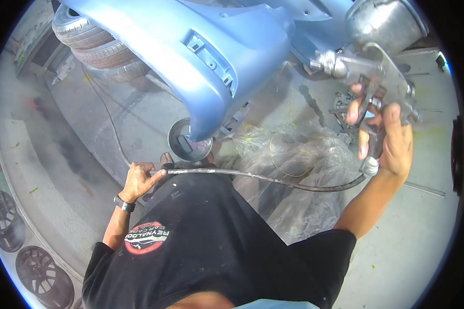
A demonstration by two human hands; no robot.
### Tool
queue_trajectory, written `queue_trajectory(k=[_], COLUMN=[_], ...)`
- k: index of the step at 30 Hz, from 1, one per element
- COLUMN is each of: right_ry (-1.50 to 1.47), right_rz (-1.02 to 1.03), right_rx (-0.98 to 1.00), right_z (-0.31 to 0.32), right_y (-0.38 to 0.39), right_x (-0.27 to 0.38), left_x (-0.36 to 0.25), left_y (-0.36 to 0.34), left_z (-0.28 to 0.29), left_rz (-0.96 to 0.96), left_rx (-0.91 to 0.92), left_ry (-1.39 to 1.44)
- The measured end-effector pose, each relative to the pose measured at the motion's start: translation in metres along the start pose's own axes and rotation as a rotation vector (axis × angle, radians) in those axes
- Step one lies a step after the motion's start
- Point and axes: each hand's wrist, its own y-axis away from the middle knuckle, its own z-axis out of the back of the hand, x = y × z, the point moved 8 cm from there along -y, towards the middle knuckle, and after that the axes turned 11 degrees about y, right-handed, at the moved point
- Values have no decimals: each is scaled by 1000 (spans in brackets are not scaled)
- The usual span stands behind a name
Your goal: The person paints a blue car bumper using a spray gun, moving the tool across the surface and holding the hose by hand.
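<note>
My right hand (386,129), at the right, is wrapped round a silver spray gun (376,72) with its metal cup (384,28) on top. The gun's nozzle points left, beside a glossy light-blue car body panel (242,46) with slotted recesses, which fills the upper middle. A dark hose (252,174) runs from the gun's handle across my body to my left hand (139,180), which is closed on it near my waist. A second light-blue panel (319,15) is behind the first.
Stacked tires (95,46) stand upper left, and a metal bucket (172,139) holding a block sits beneath the panel. Crumpled clear plastic sheeting (294,206) covers part of the floor. Dark alloy wheels (41,273) lie lower left, beside a long ledge (36,144). My feet show by the bucket.
</note>
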Motion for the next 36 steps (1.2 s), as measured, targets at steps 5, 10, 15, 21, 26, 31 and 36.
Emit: queue_trajectory(k=[5,10,15,21,26,31,36], right_ry=[28,91,145,75,-95,56,152], right_rz=[-54,-322,-324,-140,-70,-125,-261], right_rx=[-89,-271,-414,-285,-31,-341,-340], right_z=[23,76,82,17,-10,6,29], right_y=[0,-6,22,74,96,64,11], right_x=[-30,-79,-84,-44,-27,-5,0], left_x=[2,-2,5,11,22,30,32], left_y=[-3,-5,-5,-8,-7,-3,-2], left_z=[-3,-4,-2,2,3,4,8], left_rz=[22,-6,19,27,16,-34,37], left_rx=[54,39,56,65,72,37,79], left_ry=[-17,22,5,-16,-48,4,15])
